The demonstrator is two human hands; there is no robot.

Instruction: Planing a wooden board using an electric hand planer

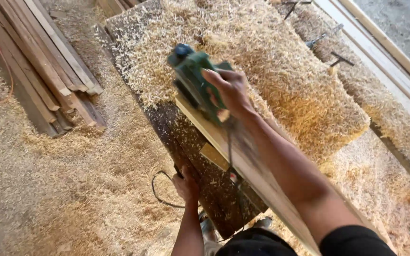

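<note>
planer (196, 80), green, electric; rides the near end of a pale plank (257, 175), whose long axis runs 11 to 5 o'clock; nose toward 11; right hand (231, 90) fingers wrapped around its handle; left hand (186, 186) at 7 o'clock, fingers curled on the dark workbench (200, 180) edge.

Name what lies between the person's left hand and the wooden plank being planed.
In the head view, the dark, shaving-strewn side of the workbench lies between the left hand and the plank.
</note>
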